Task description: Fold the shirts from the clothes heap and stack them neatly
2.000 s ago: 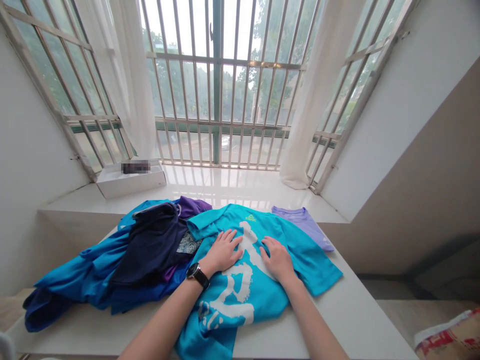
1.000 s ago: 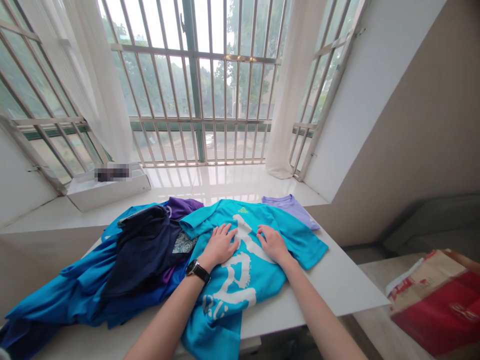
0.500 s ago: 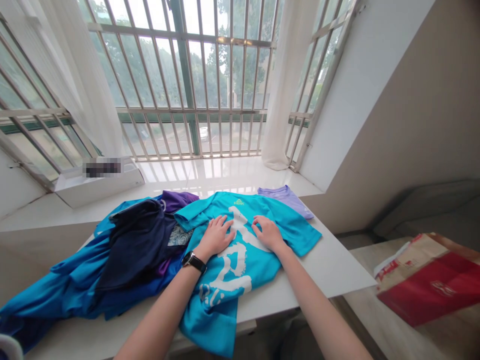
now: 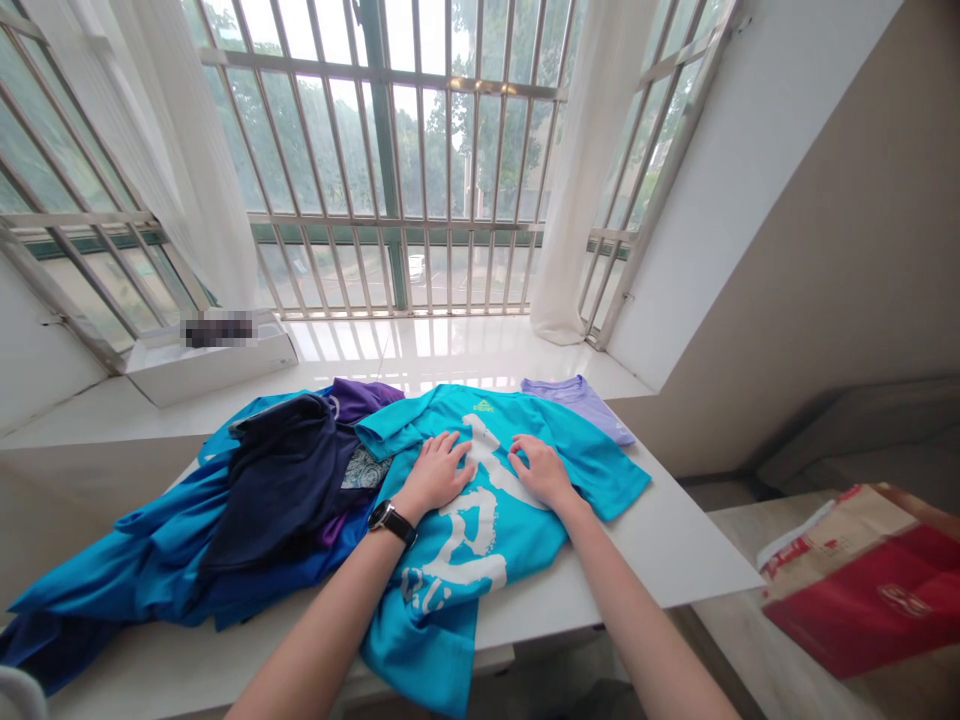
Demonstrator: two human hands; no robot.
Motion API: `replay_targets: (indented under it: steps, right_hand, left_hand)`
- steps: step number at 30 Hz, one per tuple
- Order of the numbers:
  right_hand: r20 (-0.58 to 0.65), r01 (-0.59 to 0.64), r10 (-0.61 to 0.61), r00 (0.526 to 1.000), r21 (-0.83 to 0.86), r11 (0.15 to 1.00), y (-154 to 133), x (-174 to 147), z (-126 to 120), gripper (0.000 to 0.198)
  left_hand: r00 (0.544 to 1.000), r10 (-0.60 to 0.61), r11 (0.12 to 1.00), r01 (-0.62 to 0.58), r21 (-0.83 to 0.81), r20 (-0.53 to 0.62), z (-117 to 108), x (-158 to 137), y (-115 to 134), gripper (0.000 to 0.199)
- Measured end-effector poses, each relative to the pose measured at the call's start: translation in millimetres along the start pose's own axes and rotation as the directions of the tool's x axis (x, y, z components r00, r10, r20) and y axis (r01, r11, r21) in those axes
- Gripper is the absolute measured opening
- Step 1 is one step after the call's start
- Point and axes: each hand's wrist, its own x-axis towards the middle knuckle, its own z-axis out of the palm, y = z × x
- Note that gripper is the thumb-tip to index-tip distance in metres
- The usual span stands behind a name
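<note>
A turquoise T-shirt (image 4: 517,555) with large white lettering lies spread on a white table (image 4: 675,560), its hem hanging over the near edge. My left hand (image 4: 433,473) rests flat on the shirt's chest, fingers stretched out, a black-strapped watch (image 4: 391,522) on the wrist. To its right, my right hand (image 4: 540,472) touches the same cloth with slightly bent, parted fingers. Neither hand grips any fabric. Beyond the shirt's far right shoulder lies a lilac garment (image 4: 589,405), partly covered by it. A navy garment (image 4: 281,485) lies to the left on a heap of blue clothes (image 4: 150,575).
Purple cloth (image 4: 367,397) shows at the back of the heap. A white box (image 4: 217,375) stands on the windowsill (image 4: 450,350), behind which are barred windows and white curtains (image 4: 574,200). Right of the table, lower down, is a red and tan paper bag (image 4: 862,605).
The whole view has shifted slightly, so everything sits a little further right. Both hands stay on the turquoise T-shirt in nearly the same places.
</note>
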Motion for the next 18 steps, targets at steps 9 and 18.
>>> replay_targets:
  steps: [9,18]
  right_hand:
    - [0.002,0.001,-0.001,1.0,0.0,1.0,-3.7,-1.1,-2.7,0.014]
    - [-0.022,-0.008,0.009,1.0,0.019,1.0,-3.6,0.7,-2.6,0.014]
  left_hand:
    - [1.0,-0.006,0.999,0.005,-0.039,-0.021,2.8,-1.1,-2.1,0.046]
    - [0.966,0.036,0.996,-0.055,-0.07,-0.255,-21.4,-3.8,7.1,0.032]
